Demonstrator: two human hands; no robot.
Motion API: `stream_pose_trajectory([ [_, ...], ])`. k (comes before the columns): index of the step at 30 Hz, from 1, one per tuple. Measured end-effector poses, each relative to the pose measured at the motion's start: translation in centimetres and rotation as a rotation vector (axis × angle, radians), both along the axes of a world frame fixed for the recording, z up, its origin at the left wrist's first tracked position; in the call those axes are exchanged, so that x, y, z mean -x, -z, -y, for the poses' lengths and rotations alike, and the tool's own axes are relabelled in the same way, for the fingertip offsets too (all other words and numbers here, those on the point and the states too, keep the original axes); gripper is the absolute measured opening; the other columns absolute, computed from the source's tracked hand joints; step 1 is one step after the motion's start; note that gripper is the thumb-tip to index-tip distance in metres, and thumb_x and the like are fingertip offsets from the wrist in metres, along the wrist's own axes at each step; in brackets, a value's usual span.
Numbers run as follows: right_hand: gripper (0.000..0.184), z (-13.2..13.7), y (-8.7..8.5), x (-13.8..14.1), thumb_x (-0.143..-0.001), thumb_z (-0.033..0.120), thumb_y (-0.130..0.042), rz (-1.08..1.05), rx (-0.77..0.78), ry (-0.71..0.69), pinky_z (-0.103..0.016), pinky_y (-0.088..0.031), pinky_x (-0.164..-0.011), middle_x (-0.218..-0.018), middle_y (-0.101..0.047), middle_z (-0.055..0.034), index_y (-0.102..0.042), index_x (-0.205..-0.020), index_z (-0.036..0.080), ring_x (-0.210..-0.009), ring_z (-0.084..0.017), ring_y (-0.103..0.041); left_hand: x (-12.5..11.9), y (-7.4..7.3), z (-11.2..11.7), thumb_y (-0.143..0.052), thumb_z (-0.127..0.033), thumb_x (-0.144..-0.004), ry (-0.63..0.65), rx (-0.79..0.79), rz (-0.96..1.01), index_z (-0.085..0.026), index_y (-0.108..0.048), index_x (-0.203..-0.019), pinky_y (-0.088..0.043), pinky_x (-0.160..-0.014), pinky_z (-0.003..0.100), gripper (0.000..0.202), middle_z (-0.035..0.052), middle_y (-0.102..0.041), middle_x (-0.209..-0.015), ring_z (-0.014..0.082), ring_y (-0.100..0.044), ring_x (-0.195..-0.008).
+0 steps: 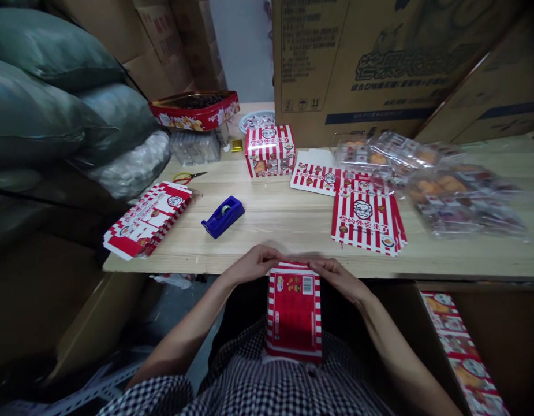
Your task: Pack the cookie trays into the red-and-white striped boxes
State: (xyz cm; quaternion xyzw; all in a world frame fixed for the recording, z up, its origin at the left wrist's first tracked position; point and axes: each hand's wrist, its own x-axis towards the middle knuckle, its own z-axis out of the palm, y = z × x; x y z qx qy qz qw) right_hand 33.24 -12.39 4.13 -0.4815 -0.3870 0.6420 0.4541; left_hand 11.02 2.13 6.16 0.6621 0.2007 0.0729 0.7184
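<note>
I hold a red-and-white striped carton [294,312] upright against my lap, just below the table's front edge. My left hand [253,264] pinches its top left corner. My right hand [336,276] grips the top right corner, fingers curled over the flap. Both hands are closed on the carton's upper edge. A blue tape dispenser [223,216] sits on the wooden table [292,219] a little beyond my left hand. A stack of flat striped cartons [367,222] lies just past my right hand.
Another pile of flat cartons [148,218] hangs over the table's left edge. An assembled striped box [269,150], scissors [187,176], a red tin [194,110] and clear snack packets [440,185] lie farther back. Big cardboard boxes [379,63] wall the rear; grey sacks [54,104] crowd the left.
</note>
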Motion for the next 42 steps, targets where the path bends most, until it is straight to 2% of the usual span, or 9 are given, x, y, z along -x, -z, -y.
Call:
stream_pose_trajectory([
  [5, 0.035, 1.1, -0.2, 0.1, -0.086, 0.048, -0.071, 0.125, -0.044, 0.082, -0.052, -0.035, -0.115, -0.130, -0.069, -0.0042, -0.075, -0.117, 0.032, -0.128, -0.030, -0.059, 1.6, -3.0, 2.2, -0.062, -0.019, -0.091, -0.031, -0.268, 0.067, -0.029, -0.068, -0.127, -0.038, -0.114, 0.047, 0.038, 0.0070, -0.067, -0.133, 0.0271, -0.058, -0.128],
  [9, 0.033, 1.7, -0.1, 1.1, -0.088, 0.049, -0.069, 0.180, -0.053, 0.144, -0.053, -0.036, -0.115, -0.128, -0.071, -0.0051, -0.076, -0.114, 0.030, -0.127, -0.029, -0.060, 2.5, -2.1, 3.7, -0.059, -0.018, -0.093, -0.053, -0.379, 0.054, -0.033, -0.061, -0.135, -0.027, -0.122, 0.051, 0.045, 0.0038, -0.052, -0.150, 0.0253, -0.041, -0.145],
  [11, 0.030, 1.9, -0.7, 1.8, -0.089, 0.047, -0.069, 0.190, -0.079, 0.190, -0.051, -0.042, -0.111, -0.123, -0.074, -0.0061, -0.077, -0.111, 0.029, -0.122, -0.028, -0.063, 2.8, -1.5, 4.0, -0.058, -0.022, -0.095, -0.113, -0.387, 0.022, -0.031, -0.065, -0.131, -0.032, -0.120, 0.052, 0.038, 0.0052, -0.048, -0.153, 0.0264, -0.042, -0.144],
  [14, 0.020, 2.1, -3.1, 3.0, -0.090, 0.039, -0.069, 0.224, -0.171, 0.278, -0.043, -0.050, -0.102, -0.114, -0.076, -0.0064, -0.079, -0.104, 0.028, -0.113, -0.025, -0.067, 3.3, -2.2, 4.1, -0.057, -0.024, -0.097, -0.230, -0.357, 0.034, -0.027, -0.072, -0.121, -0.047, -0.109, 0.046, 0.028, 0.0084, -0.065, -0.136, 0.0247, -0.060, -0.127],
  [20, 0.018, 2.8, -8.9, 4.5, -0.091, 0.027, -0.069, 0.166, -0.292, 0.325, -0.037, -0.053, -0.098, -0.133, -0.067, -0.0031, -0.075, -0.107, 0.031, -0.121, -0.022, -0.063, 4.5, -7.6, 5.0, -0.052, -0.005, -0.096, -0.214, -0.730, 0.277, -0.028, -0.066, -0.129, -0.054, -0.101, 0.036, 0.043, 0.0071, -0.066, -0.133, 0.0187, -0.063, -0.121],
  [26, 0.025, 3.4, -8.6, 5.7, -0.091, 0.031, -0.070, -0.034, -0.093, 0.321, -0.038, -0.056, -0.093, -0.120, -0.074, -0.0066, -0.071, -0.116, 0.027, -0.106, -0.022, -0.071, 5.0, -7.9, 6.1, -0.050, 0.003, -0.092, -0.181, -0.849, 0.352, -0.025, -0.059, -0.137, -0.054, -0.101, 0.039, 0.053, 0.0102, -0.063, -0.135, 0.0207, -0.061, -0.123],
  [32, 0.034, 4.3, -7.4, 6.5, -0.079, 0.027, -0.081, -0.234, 0.033, 0.369, -0.039, -0.056, -0.093, -0.112, -0.077, -0.0070, -0.069, -0.111, 0.025, -0.104, -0.023, -0.072, 5.5, -5.7, 7.1, -0.060, -0.008, -0.093, -0.282, -0.571, 0.207, -0.028, -0.065, -0.130, -0.055, -0.099, 0.035, 0.043, 0.0072, -0.070, -0.125, 0.0186, -0.067, -0.113],
  [37, 0.034, 4.2, -6.8, 7.0, -0.081, 0.028, -0.080, -0.187, 0.050, 0.385, -0.037, -0.056, -0.091, -0.114, -0.075, -0.0062, -0.067, -0.112, 0.026, -0.102, -0.022, -0.072, 5.0, -5.8, 7.1, -0.063, -0.026, -0.094, -0.287, -0.105, 0.024, -0.027, -0.062, -0.133, -0.051, -0.101, 0.038, 0.039, 0.0088, -0.066, -0.134, 0.0229, -0.064, -0.119],
  [42, 0.035, 4.2, -6.4, 6.9, -0.081, 0.029, -0.080, -0.124, 0.044, 0.337, -0.034, -0.055, -0.090, -0.115, -0.073, -0.0040, -0.065, -0.113, 0.028, -0.106, -0.020, -0.069, 4.5, -5.8, 7.2, -0.064, -0.035, -0.093, -0.256, 0.064, -0.075, -0.023, -0.069, -0.121, -0.054, -0.087, 0.031, 0.031, 0.0067, -0.073, -0.118, 0.0193, -0.069, -0.100],
])
